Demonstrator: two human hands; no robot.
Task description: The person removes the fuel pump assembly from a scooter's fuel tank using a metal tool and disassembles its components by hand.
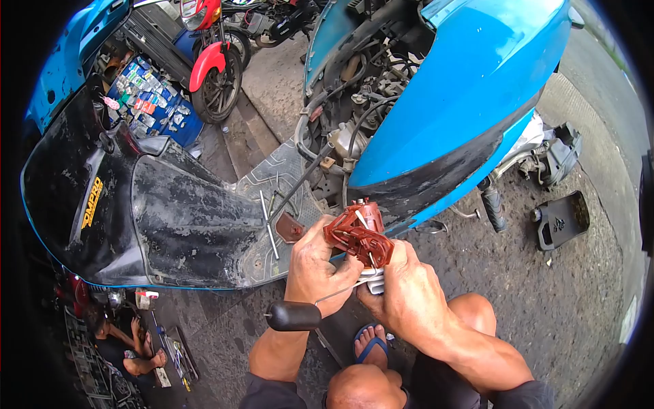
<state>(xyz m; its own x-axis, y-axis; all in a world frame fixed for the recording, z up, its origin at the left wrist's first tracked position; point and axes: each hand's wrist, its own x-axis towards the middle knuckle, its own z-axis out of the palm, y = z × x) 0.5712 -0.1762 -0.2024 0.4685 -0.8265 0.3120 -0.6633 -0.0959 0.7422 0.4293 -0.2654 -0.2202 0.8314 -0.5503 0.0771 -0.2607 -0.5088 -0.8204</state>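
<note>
A reddish-brown plastic housing (361, 232) with slots and raised posts is held up in front of me, above the edge of the scooter's footboard. My left hand (317, 262) grips its left side with the thumb underneath. On the right, my right hand (415, 290) is closed round its lower right side, with a pale grey piece (375, 281) showing under the housing. A tool's black handle (293, 315) sits below my left hand; its thin metal shaft runs up to the housing, and its tip is hidden. Behind my hands, a flat reddish-brown piece (289, 228) lies on the footboard (255, 180).
The scooter's blue side panel (463, 102) rises beside its exposed engine (354, 140). Thin metal rods (269, 225) rest on the footboard. A black tray (562, 221) with small parts lies at right. Another person (129, 347) sits lower left by tools. A red motorcycle (211, 68) stands behind.
</note>
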